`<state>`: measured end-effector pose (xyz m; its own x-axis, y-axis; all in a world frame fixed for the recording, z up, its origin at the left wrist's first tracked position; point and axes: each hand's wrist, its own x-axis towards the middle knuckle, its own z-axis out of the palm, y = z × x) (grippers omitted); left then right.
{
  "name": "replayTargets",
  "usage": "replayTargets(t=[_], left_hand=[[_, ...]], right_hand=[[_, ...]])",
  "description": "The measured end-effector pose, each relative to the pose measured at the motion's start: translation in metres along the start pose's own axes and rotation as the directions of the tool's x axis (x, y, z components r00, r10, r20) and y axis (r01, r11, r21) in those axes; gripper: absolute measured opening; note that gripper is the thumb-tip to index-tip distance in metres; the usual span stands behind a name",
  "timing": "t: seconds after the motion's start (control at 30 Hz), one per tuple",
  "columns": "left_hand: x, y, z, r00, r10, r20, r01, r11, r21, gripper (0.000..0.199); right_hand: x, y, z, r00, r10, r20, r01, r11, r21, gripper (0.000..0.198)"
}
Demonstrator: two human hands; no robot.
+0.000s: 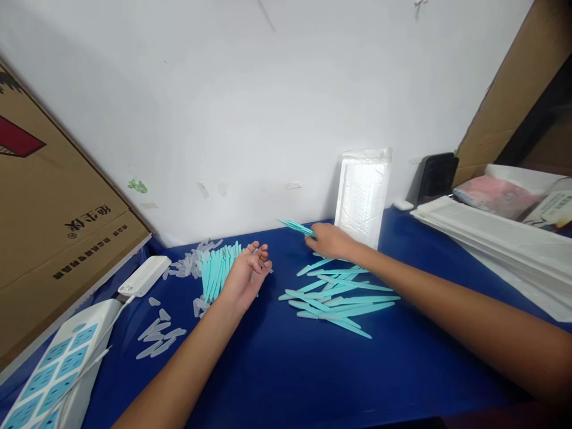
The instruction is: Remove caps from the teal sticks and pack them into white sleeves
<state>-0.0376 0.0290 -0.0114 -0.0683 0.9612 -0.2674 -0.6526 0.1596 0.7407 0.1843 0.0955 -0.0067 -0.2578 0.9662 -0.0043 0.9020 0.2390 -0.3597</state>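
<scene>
My right hand (333,241) is closed around a bundle of slim teal eyebrow razors (295,226), their thin ends pointing left. Below it, more eyebrow razors (339,298) lie crisscrossed in a loose pile on the blue table. My left hand (250,271) is turned palm up with its fingers loosely curled and apart, and nothing shows in it. Just left of that hand, teal razors (217,271) lie side by side in a dense row, partly hidden by the hand. Small translucent caps (190,262) are heaped beyond the row, and several more caps (158,339) are scattered nearer me.
A white power strip (100,316) and a white adapter (145,275) with a cable stand at the left, beside a cardboard box (58,226). A silvery padded envelope (361,190) leans on the wall. Stacked white envelopes (496,238) and a black object (438,176) are at the right.
</scene>
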Motion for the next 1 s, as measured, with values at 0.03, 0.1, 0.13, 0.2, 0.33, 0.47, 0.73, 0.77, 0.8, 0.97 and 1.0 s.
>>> replayTargets(t=[0.03, 0.1, 0.13, 0.2, 0.33, 0.47, 0.73, 0.77, 0.8, 0.97, 1.0], left_hand=[[0.001, -0.001, 0.000, 1.000, 0.009, -0.016, -0.008, 1.000, 0.030, 0.066], [0.003, -0.003, 0.000, 0.999, 0.017, -0.033, -0.014, 0.996, 0.087, 0.070], [0.003, -0.004, 0.000, 0.999, 0.016, -0.032, -0.012, 0.994, 0.106, 0.070], [0.004, -0.006, -0.001, 1.000, 0.010, -0.026, -0.006, 0.992, 0.126, 0.067], [0.004, -0.010, -0.002, 1.000, 0.013, 0.015, -0.015, 0.990, 0.139, 0.054], [0.003, -0.011, -0.002, 0.987, 0.031, 0.158, -0.055, 0.987, 0.152, 0.044], [0.002, -0.011, -0.001, 0.972, 0.080, 0.222, -0.120, 0.978, 0.172, 0.036], [0.001, -0.012, -0.001, 0.973, 0.084, 0.217, -0.121, 0.979, 0.164, 0.035], [0.001, -0.013, 0.000, 0.972, 0.087, 0.217, -0.122, 0.980, 0.157, 0.035], [-0.005, -0.015, 0.005, 0.951, 0.075, 0.301, -0.114, 0.987, 0.115, 0.040], [-0.007, -0.015, 0.007, 0.949, 0.071, 0.308, -0.108, 0.989, 0.105, 0.041]], right_hand=[[-0.005, 0.003, -0.004, 1.000, -0.004, -0.020, 0.004, 1.000, 0.012, 0.028], [-0.016, 0.011, -0.011, 0.999, -0.008, -0.052, 0.010, 0.999, 0.036, 0.030], [-0.023, 0.016, -0.014, 0.998, -0.009, -0.064, 0.012, 0.999, 0.046, 0.030], [-0.037, 0.025, -0.019, 0.997, -0.016, -0.080, 0.022, 0.997, 0.077, 0.031], [-0.062, 0.042, -0.022, 0.996, -0.038, -0.078, 0.055, 0.971, 0.231, 0.036], [-0.073, 0.047, -0.024, 0.987, -0.157, -0.031, 0.157, 0.918, 0.365, 0.039], [-0.080, 0.038, -0.030, 0.898, -0.425, 0.116, 0.268, 0.736, 0.622, 0.047], [-0.082, 0.036, -0.030, 0.877, -0.458, 0.144, 0.265, 0.712, 0.651, 0.047], [-0.085, 0.033, -0.030, 0.862, -0.479, 0.167, 0.256, 0.694, 0.673, 0.046], [-0.092, 0.021, -0.029, 0.814, -0.528, 0.242, 0.223, 0.669, 0.709, 0.043], [-0.093, 0.019, -0.029, 0.806, -0.534, 0.257, 0.221, 0.673, 0.706, 0.044]])
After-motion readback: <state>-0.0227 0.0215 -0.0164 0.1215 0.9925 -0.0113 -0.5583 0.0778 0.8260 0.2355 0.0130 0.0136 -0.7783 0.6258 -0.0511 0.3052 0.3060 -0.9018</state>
